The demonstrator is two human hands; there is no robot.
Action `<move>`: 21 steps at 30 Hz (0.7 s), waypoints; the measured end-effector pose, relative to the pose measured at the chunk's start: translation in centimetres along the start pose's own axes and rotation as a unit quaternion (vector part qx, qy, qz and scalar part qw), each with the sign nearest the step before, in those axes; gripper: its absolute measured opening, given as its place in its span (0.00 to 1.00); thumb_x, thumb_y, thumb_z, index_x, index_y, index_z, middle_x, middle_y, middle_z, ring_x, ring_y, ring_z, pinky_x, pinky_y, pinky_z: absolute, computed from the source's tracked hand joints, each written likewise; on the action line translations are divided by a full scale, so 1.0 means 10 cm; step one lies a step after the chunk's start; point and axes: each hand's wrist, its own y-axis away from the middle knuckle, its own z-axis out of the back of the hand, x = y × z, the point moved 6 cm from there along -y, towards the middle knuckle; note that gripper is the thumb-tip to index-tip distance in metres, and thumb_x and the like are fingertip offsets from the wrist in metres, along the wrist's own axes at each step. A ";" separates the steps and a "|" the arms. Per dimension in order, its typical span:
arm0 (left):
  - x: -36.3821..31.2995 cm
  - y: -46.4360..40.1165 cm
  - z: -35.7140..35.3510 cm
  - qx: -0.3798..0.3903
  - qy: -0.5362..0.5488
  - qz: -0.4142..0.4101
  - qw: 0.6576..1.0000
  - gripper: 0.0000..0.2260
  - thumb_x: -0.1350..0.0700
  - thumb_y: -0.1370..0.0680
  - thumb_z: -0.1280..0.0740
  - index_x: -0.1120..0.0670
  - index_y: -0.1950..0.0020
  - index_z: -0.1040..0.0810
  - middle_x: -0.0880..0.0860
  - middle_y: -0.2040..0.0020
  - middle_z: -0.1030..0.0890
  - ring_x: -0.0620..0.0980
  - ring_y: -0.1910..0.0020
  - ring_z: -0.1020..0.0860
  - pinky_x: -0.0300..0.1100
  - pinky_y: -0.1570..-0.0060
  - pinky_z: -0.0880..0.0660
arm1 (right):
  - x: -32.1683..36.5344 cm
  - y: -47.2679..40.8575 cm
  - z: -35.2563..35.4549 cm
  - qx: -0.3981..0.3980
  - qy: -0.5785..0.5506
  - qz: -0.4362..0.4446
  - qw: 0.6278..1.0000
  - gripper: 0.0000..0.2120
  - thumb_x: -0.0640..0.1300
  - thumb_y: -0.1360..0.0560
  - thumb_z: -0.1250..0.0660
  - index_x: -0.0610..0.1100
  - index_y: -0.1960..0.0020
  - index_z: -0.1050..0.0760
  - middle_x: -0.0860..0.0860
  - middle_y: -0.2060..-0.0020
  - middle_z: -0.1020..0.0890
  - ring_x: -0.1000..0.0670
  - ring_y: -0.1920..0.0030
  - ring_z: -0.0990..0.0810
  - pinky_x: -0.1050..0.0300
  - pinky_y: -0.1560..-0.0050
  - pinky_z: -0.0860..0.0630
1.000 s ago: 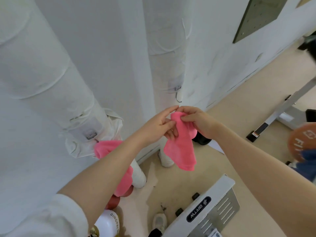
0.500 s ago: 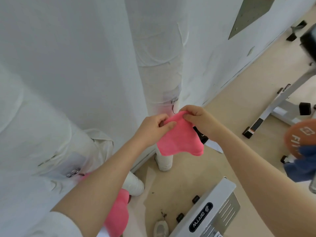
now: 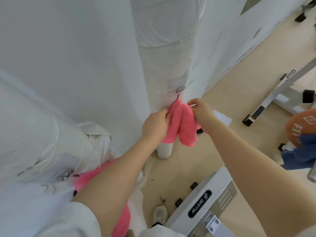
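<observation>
The left hand (image 3: 154,124) gripped the left edge of a pink cloth (image 3: 183,124), its fingers curled into the fabric. The right hand (image 3: 201,112) pinched the cloth's upper right edge between thumb and fingertips. The cloth was held up in the air between the two hands, against the lower part of a white-wrapped column (image 3: 164,48). It was bunched into two hanging lobes that drooped below the hands, well above the floor (image 3: 179,168). Its top corner reached just under a metal clip (image 3: 180,89) fixed on the column's wrapping (whether cloth and clip actually touched could not be told).

Lower left, a second white-wrapped column (image 3: 34,125) slanted across the view with its own metal fastener (image 3: 64,174). Another pink cloth (image 3: 85,180) hung beside that fastener and was partly hidden behind the left forearm.

At the right edge an orange weight plate (image 3: 301,127) showed, with a blue cloth (image 3: 301,156) draped just below it. A white machine base (image 3: 200,206) with a black label lay on the floor under the right forearm. A pale shoe (image 3: 159,214) stood just left of it. Farther back on the right stood a white metal frame (image 3: 282,89) with black end caps.
</observation>
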 end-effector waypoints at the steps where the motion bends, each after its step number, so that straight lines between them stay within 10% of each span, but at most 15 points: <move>1: -0.02 -0.01 -0.05 0.010 -0.006 0.017 1.000 0.15 0.50 0.19 0.47 0.57 0.42 0.26 0.62 0.49 0.20 0.63 0.50 0.23 0.47 0.58 0.31 | -0.09 0.07 -0.06 -0.013 -0.030 -0.023 0.999 0.02 0.41 0.25 0.37 0.47 0.55 0.28 0.51 0.67 0.24 0.54 0.68 0.28 0.62 0.69 0.30; 7: 0.08 0.12 -0.20 0.016 0.088 0.136 0.987 0.12 0.54 0.21 0.42 0.59 0.41 0.33 0.61 0.46 0.21 0.61 0.47 0.23 0.50 0.52 0.29 | -0.58 0.38 -0.19 -0.039 0.215 -0.026 0.975 0.10 0.44 0.25 0.44 0.49 0.45 0.31 0.46 0.48 0.23 0.43 0.47 0.24 0.41 0.42 0.28; 13: 0.44 0.89 -0.68 0.189 0.051 0.196 0.961 0.12 0.55 0.22 0.39 0.59 0.42 0.29 0.63 0.41 0.23 0.58 0.46 0.24 0.47 0.44 0.29 | -1.04 1.00 0.18 0.092 0.183 -0.059 0.977 0.18 0.40 0.24 0.39 0.41 0.35 0.33 0.45 0.49 0.25 0.47 0.53 0.27 0.59 0.62 0.29; 16: 0.30 1.34 -0.92 0.256 0.050 0.190 0.947 0.07 0.58 0.21 0.43 0.55 0.59 0.30 0.61 0.54 0.22 0.53 0.59 0.26 0.41 0.60 0.28 | -1.22 1.40 0.40 0.142 0.193 -0.053 0.969 0.12 0.39 0.25 0.38 0.41 0.42 0.26 0.46 0.51 0.22 0.48 0.55 0.23 0.58 0.58 0.26; 21: -0.17 2.10 -1.34 0.277 0.093 0.182 0.939 0.04 0.58 0.21 0.41 0.57 0.50 0.29 0.55 0.54 0.23 0.51 0.61 0.25 0.40 0.63 0.31 | -1.77 2.13 0.97 0.155 0.198 -0.073 0.965 0.10 0.38 0.25 0.39 0.42 0.44 0.25 0.48 0.55 0.22 0.50 0.57 0.23 0.59 0.58 0.27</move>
